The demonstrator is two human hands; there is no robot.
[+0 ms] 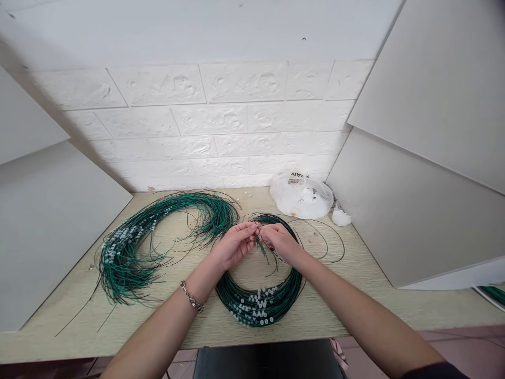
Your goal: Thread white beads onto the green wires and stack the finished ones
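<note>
Green-and-black coil of thin wires with translucent white beads (257,308) lies on the pale wood-grain tabletop (331,300). At its far side, left hand (239,243) and right hand (279,242) pinch a thin dark wire; exact grip too small to resolve. Step, judged: fingertip work on the wire. Next move likely calls for steady, fine pinching. Loose green-black wire bundle (132,231) left.

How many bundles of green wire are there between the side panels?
2: a curved bundle on the left, a coiled bundle beneath left hand and right hand. Beyond the right panel, green strands show, partly hidden.
</note>
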